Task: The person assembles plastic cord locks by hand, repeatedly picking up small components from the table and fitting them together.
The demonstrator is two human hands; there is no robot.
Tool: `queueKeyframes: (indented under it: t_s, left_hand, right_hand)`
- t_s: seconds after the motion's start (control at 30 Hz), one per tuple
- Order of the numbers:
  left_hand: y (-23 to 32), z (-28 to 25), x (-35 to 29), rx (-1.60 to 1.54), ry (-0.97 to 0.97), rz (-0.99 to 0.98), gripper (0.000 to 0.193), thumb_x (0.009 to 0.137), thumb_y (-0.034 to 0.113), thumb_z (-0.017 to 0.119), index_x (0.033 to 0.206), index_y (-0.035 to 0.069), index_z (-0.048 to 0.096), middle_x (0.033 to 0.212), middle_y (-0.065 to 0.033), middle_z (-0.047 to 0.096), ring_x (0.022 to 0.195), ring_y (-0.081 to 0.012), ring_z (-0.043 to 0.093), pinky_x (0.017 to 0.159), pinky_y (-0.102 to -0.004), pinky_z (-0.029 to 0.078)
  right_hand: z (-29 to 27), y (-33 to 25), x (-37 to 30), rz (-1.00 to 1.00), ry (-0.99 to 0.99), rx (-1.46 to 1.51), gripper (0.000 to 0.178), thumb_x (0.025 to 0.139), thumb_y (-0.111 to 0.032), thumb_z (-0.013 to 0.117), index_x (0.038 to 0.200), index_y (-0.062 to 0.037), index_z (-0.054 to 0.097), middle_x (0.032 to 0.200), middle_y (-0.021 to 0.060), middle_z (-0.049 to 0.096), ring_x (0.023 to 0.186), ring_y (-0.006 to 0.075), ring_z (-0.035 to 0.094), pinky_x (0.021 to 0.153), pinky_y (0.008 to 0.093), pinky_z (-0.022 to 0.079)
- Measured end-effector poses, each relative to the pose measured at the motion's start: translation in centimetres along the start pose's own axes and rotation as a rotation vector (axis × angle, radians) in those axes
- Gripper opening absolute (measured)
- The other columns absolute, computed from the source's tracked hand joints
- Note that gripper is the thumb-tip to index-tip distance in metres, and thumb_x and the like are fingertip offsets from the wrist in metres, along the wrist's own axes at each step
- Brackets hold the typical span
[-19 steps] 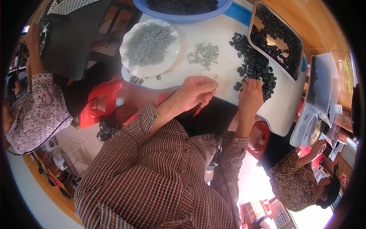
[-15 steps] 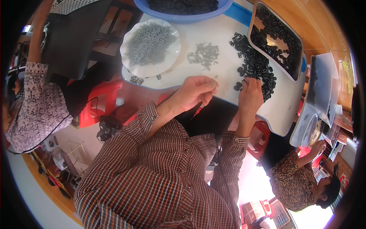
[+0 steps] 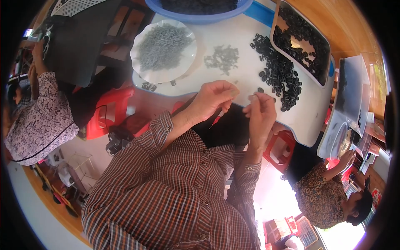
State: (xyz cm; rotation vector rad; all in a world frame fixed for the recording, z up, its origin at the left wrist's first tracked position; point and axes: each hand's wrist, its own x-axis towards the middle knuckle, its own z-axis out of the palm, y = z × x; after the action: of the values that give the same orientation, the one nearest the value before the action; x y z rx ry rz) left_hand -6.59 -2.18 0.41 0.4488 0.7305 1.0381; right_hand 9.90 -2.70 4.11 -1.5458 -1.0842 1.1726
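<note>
Pinching narrowly is seen in the left hand (image 3: 213, 100) (contents cannot be told, nor the grip of the right hand (image 3: 262, 111)); black pieces (image 3: 284, 77) just beyond the right hand could be scattered across the table (image 3: 307, 121) if brushed by its knuckles.

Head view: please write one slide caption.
Left hand and right hand at a white table, black pieces scattered nearby.

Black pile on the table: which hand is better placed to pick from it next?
Probably the right hand: it is close to the near edge of the black pile. The left hand is farther left, nearer the loose grey pieces.
</note>
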Motion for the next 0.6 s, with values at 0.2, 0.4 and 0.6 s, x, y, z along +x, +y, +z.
queueKeyframes:
  t_s: [0.2,0.4,0.6]
  left_hand:
    - [0.3,0.5,-0.3,0.128,0.011,0.059,0.014,0.092,0.009,0.061,0.101,-0.002,0.064,0.078,-0.002,0.062,0.06,-0.0066,0.055,0.053,-0.019,0.045]
    - [0.4,0.6,-0.5,0.25,0.014,0.118,0.011,0.092,0.007,0.061,0.097,-0.001,0.066,0.078,-0.0014,0.063,0.061,-0.0048,0.055,0.055,-0.0181,0.046]
    - [0.5,0.8,-0.7,0.362,0.026,0.168,0.009,0.091,0.004,0.06,0.096,-0.002,0.066,0.077,-0.0012,0.063,0.062,-0.0046,0.055,0.055,-0.0187,0.046]
  right_hand:
    - [1.8,-0.2,-1.7,0.078,-0.118,0.205,0.016,0.095,-0.012,0.057,0.104,0.001,0.059,0.08,0.004,0.063,0.056,0.0051,0.054,0.049,0.0169,0.041]
    - [2.2,-0.5,-2.0,0.147,-0.171,0.371,0.019,0.096,-0.018,0.056,0.092,0.0002,0.061,0.078,0.0036,0.061,0.055,0.0053,0.049,0.05,0.0168,0.036]
    - [1.9,-0.4,-2.0,0.191,-0.185,0.402,0.019,0.096,-0.017,0.057,0.091,0.0012,0.061,0.074,0.0026,0.06,0.055,0.0049,0.048,0.049,0.0168,0.035]
